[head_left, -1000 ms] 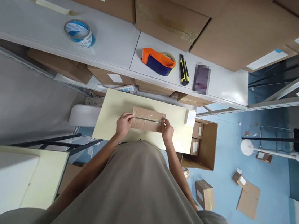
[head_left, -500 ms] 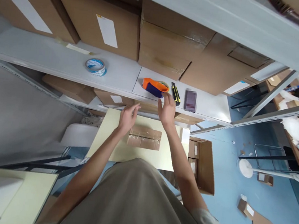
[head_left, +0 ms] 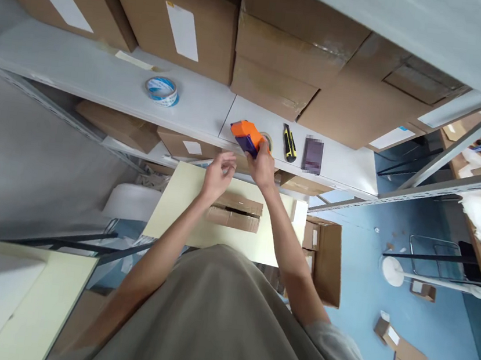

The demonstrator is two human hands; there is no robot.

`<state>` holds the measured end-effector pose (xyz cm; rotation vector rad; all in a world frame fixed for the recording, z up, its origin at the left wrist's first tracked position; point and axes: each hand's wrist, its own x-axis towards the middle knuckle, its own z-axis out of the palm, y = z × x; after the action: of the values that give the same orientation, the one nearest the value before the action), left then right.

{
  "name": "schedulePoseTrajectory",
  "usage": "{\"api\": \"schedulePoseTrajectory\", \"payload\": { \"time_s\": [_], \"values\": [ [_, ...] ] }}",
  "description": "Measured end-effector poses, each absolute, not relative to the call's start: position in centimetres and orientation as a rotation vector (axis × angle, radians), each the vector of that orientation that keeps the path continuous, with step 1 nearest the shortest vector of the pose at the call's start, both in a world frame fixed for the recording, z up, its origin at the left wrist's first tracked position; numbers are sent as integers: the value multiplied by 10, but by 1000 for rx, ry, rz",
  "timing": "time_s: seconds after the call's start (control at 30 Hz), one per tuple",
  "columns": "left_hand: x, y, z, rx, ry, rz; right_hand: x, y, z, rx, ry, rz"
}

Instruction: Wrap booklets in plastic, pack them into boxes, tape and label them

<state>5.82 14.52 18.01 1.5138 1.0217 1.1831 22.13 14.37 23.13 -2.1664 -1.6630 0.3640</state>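
My right hand (head_left: pixel 261 166) is wrapped round an orange and purple tape dispenser (head_left: pixel 248 135) at the front edge of the shelf. A roll of tape shows partly behind my fingers. My left hand (head_left: pixel 219 175) hangs to the left with its fingers bent and apart, holding nothing. Below both hands a small cardboard box (head_left: pixel 235 219) lies on the pale yellow table (head_left: pixel 175 210), with a dark gap between its top flaps. Right of the dispenser, a yellow and black utility knife (head_left: pixel 289 143) and a dark, blurred-out rectangular object (head_left: pixel 312 155) lie on the shelf.
A blue and white tape roll (head_left: pixel 162 91) lies on the grey shelf (head_left: pixel 197 104). Large cardboard boxes (head_left: pixel 276 62) line its back. An open carton (head_left: pixel 330 264) stands right of the table, and a metal shelf beam (head_left: pixel 450 185) runs at the right.
My right hand has closed on the tape dispenser and lifted and tilted it. My left hand has moved slightly right. The box's flaps now show a dark gap along the seam.
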Motion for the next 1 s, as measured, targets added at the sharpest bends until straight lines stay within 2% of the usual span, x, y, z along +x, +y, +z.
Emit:
{"api": "schedulePoseTrajectory", "payload": {
  "time_s": [0.1,0.2,0.4,0.57,0.77,1.0],
  "values": [
    [41,102,164,1377,981,1109,209,80,202,-1816,-1453,729],
    [25,55,149,1297,1006,993,189,20,172,-1598,-1226,947],
    [0,-1,128,1400,1037,811,161,-42,142,-1636,-1066,1059],
    [-21,11,132,1330,1052,723,162,-67,135,-1631,-1027,1211],
    [-40,49,147,1203,988,569,170,-91,139,-1707,-1268,1355],
    [-52,57,128,1246,896,521,172,-88,156,-1717,-1491,1474]
  ]
}}
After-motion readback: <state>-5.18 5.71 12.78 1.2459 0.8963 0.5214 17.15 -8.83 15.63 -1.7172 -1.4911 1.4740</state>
